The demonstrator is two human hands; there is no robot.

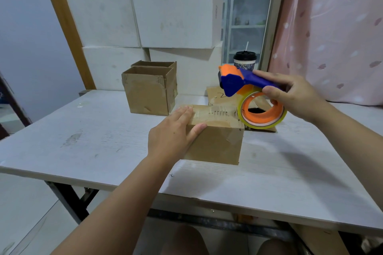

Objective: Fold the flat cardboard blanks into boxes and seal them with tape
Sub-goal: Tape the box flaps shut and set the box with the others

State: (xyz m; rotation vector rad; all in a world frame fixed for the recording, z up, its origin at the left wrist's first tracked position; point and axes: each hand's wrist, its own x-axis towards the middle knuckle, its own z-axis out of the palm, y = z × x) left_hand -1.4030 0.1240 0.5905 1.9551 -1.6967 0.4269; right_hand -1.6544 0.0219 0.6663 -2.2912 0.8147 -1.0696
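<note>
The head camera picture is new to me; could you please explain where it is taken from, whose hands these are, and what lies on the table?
There is no machine here. A person wears one camera on the head, so it looks forward and down at their own two bare hands. The left hand lies flat on a closed cardboard box, steadying it on the white table. The right hand grips a blue and orange tape dispenser, whose roll sits at the box's right end. Shiny tape runs along the box top. Behind it stand two open boxes, some flat cardboard and a lidded cup, with big white boxes stacked at the back.
</note>
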